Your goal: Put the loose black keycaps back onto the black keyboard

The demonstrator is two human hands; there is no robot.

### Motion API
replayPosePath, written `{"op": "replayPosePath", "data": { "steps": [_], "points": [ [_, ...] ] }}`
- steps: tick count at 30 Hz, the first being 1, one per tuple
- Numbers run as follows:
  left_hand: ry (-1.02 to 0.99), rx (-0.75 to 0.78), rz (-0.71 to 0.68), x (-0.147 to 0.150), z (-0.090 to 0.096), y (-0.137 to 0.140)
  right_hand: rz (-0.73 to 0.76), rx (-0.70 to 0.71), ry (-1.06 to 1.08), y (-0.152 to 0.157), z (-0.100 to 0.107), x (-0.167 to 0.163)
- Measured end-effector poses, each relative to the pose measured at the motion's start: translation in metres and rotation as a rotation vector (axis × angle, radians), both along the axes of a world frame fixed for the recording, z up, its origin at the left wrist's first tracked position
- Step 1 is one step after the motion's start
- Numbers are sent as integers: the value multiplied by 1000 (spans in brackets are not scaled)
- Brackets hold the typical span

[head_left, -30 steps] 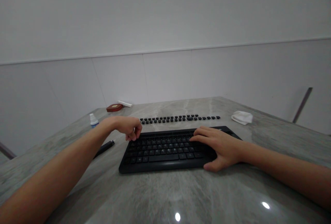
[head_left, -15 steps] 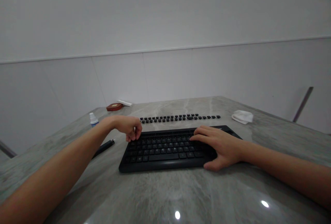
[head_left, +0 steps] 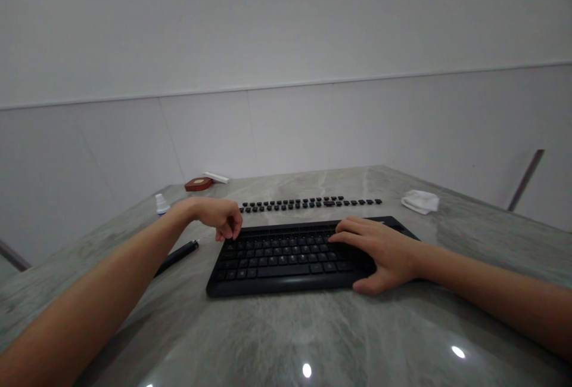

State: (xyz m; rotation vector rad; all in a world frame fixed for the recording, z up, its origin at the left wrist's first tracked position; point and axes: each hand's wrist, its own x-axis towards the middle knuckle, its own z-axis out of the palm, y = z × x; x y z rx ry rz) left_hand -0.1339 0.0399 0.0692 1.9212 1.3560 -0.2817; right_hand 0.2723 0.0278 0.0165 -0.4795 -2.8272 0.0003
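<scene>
A black keyboard (head_left: 281, 270) lies on the grey marbled table. At its far left corner, my left hand (head_left: 223, 219) is closed with the fingers bent down; whatever they may pinch is hidden or too small to make out. My right hand (head_left: 384, 253) rests over the keyboard's right side, fingers stretched across the keys and thumb at the near edge. Behind the keyboard, loose black keycaps (head_left: 290, 205) lie in two rows on the table, the left end of the rows close to my left hand.
Left of the keyboard lies a dark pen-like stick (head_left: 179, 256), partly behind my left forearm. A white-capped bottle (head_left: 161, 203) stands beyond that arm. Farther back are a brown case (head_left: 198, 184) and a white strip (head_left: 216, 177). A white cloth (head_left: 420, 201) lies at the right.
My left hand has lifted slightly and shifted a little left at the keyboard's far left corner. The right hand stays where it was on the keys.
</scene>
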Motion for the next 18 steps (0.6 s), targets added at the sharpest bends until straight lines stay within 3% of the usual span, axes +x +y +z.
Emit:
{"op": "replayPosePath", "data": {
  "steps": [18],
  "points": [
    [42, 23, 49, 4, -1, -1, -4, 9, -8, 0, 0, 0]
  ]
}}
